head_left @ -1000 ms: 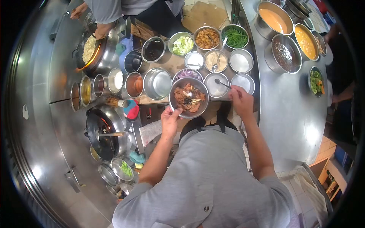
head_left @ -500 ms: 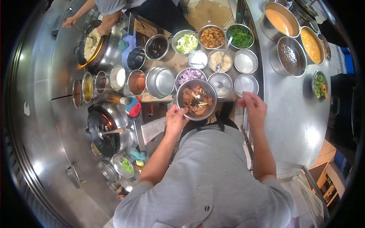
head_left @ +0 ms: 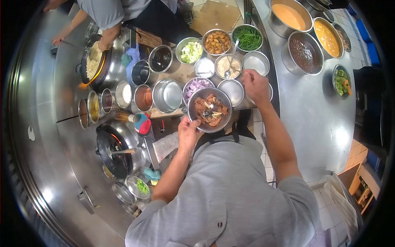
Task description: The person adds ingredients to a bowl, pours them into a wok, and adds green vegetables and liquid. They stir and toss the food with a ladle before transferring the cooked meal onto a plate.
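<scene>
My left hand grips the rim of a metal bowl in front of my waist, thumb on the edge. Inside lie reddish-brown meat pieces topped with pale strips, dark bits and a little white powder. My right hand is raised over the containers at the right, fingers closed; what they pinch, if anything, is hidden. Under it and beside it are bowls of white seasoning. Just beyond its fingertips is a bowl of beige powder with a spoon in it.
Bowls of sliced purple onion, green vegetable pieces and chopped greens crowd the counter. At left are a wok with a ladle and a co-worker's hand by another wok. Soup pots stand on the right-hand steel counter.
My right hand has moved forward and left over the seasoning bowls. White powder now shows on the meat. The spoon seen earlier in a front seasoning bowl no longer shows there.
</scene>
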A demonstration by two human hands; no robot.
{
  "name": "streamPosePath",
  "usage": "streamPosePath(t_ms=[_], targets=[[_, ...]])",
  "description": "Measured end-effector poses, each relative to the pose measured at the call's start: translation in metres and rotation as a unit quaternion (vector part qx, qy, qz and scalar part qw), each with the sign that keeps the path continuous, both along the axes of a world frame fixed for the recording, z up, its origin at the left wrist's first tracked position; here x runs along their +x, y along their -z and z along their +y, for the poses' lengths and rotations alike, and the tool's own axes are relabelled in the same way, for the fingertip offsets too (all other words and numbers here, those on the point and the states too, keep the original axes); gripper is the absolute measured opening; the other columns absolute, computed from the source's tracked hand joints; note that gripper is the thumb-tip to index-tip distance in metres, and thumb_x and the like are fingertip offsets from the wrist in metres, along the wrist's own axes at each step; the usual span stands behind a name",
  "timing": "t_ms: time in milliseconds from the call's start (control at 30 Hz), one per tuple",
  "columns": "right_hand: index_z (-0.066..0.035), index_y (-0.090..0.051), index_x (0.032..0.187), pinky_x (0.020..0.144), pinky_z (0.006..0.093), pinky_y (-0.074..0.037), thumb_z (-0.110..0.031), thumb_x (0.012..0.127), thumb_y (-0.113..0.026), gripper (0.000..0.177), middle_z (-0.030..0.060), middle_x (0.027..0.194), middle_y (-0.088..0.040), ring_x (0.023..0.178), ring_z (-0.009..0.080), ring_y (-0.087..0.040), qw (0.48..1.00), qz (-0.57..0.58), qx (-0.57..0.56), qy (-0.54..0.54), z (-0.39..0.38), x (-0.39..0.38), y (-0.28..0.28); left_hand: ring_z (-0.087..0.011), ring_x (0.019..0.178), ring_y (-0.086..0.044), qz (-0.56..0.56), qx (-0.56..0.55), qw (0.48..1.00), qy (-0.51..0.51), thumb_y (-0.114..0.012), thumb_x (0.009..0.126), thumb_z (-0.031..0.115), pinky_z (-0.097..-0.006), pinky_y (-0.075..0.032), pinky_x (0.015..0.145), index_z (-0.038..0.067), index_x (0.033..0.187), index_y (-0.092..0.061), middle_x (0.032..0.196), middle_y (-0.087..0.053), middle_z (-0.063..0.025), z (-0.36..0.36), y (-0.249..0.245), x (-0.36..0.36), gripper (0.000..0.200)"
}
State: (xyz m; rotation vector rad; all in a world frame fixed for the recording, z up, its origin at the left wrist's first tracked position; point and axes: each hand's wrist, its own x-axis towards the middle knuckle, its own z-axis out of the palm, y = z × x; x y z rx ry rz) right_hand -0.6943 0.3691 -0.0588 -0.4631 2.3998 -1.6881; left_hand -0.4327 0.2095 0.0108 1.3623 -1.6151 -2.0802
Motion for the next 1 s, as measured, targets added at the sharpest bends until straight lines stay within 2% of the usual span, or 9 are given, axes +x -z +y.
streamPosePath(t_ms=[133, 233, 367, 533, 733, 833, 933, 1000], targets=[[0.001, -0.073, 0.105, 0.065, 0.0322, -0.057, -0.016, 0.097, -0.06, 0.023, 0.0122, 0.077, -0.075, 0.066, 0.0195, -0.073, 0.997, -0.07, -0.026, 0.027, -0.002, -0.002, 0.005, -0.0087, 0.067, -0.061, -0.003, 0.01, 1.0, -0.007, -0.065, 0.091, 0.005, -0.0244, -0.05, 0.058, 0.008, 0.091, -0.062, 0.084, -0.071, -0.0052, 0.0, -0.002, 0.001, 0.004], [0.003, -0.072, 0.106, 0.063, 0.0281, -0.057, -0.017, 0.098, -0.061, 0.024, 0.0112, 0.079, -0.076, 0.067, 0.0152, -0.072, 0.983, -0.155, -0.084, 0.055, 0.001, -0.006, 0.009, -0.0085, 0.065, -0.06, -0.001, 0.008, 1.0, -0.009, -0.065, 0.091, 0.004, -0.0245, -0.05, 0.058, 0.008, 0.09, -0.061, 0.084, -0.07, -0.0046, 0.0, -0.003, -0.001, 0.005], [0.006, -0.07, 0.11, 0.063, 0.0264, -0.056, -0.017, 0.098, -0.062, 0.027, 0.0136, 0.083, -0.076, 0.067, 0.0153, -0.072, 0.968, -0.207, -0.128, 0.063, 0.005, -0.011, 0.021, -0.0084, 0.064, -0.059, 0.008, 0.014, 1.0, -0.013, -0.065, 0.09, 0.004, -0.0244, -0.049, 0.058, 0.008, 0.089, -0.061, 0.082, -0.069, -0.0038, 0.003, -0.002, -0.006, 0.006], [0.006, -0.069, 0.111, 0.063, 0.0267, -0.055, -0.016, 0.099, -0.062, 0.026, 0.0148, 0.085, -0.075, 0.068, 0.0162, -0.072, 0.956, -0.245, -0.141, 0.082, 0.019, -0.013, -0.001, -0.009, 0.062, -0.058, 0.015, 0.027, 0.999, -0.012, -0.066, 0.09, 0.004, -0.0245, -0.049, 0.057, 0.008, 0.086, -0.058, 0.08, -0.066, -0.0038, 0.001, -0.003, -0.013, 0.01], [0.003, -0.071, 0.111, 0.062, 0.0249, -0.052, -0.016, 0.099, -0.063, 0.024, 0.0135, 0.085, -0.075, 0.07, 0.0162, -0.071, 0.951, -0.236, -0.172, 0.105, 0.059, 0.008, -0.04, -0.0083, 0.064, -0.059, 0.018, 0.039, 0.999, 0.012, -0.066, 0.091, 0.006, -0.0245, -0.049, 0.058, 0.01, 0.09, -0.061, 0.081, -0.067, -0.0013, -0.001, 0.01, -0.018, 0.006], [0.003, -0.071, 0.111, 0.064, 0.0262, -0.053, -0.016, 0.1, -0.062, 0.024, 0.0126, 0.085, -0.075, 0.072, 0.016, -0.072, 0.961, -0.226, -0.16, 0.022, 0.076, 0.029, -0.072, -0.0088, 0.061, -0.056, 0.022, 0.055, 0.998, 0.002, -0.065, 0.091, 0.005, -0.0245, -0.048, 0.057, 0.009, 0.088, -0.057, 0.079, -0.065, -0.0036, 0.007, 0.008, -0.035, 0.009], [0.004, -0.071, 0.111, 0.067, 0.0277, -0.055, -0.017, 0.101, -0.061, 0.026, 0.0119, 0.085, -0.076, 0.074, 0.0152, -0.072, 0.997, -0.027, -0.048, 0.061, 0.074, 0.019, -0.073, -0.0086, 0.06, -0.056, 0.039, 0.062, 0.997, -0.001, -0.065, 0.092, 0.005, -0.024, -0.048, 0.056, 0.009, 0.089, -0.057, 0.079, -0.064, -0.0028, 0.015, 0.011, -0.046, 0.009], [0.004, -0.071, 0.112, 0.07, 0.0285, -0.057, -0.018, 0.101, -0.061, 0.027, 0.0118, 0.085, -0.076, 0.074, 0.0152, -0.073, 0.993, -0.061, -0.042, 0.092, 0.07, -0.009, -0.03, -0.0083, 0.06, -0.055, 0.034, 0.059, 0.998, 0.006, -0.065, 0.092, 0.004, -0.0237, -0.047, 0.056, 0.01, 0.091, -0.058, 0.079, -0.064, -0.0019, 0.017, 0.017, -0.045, 0.009]])
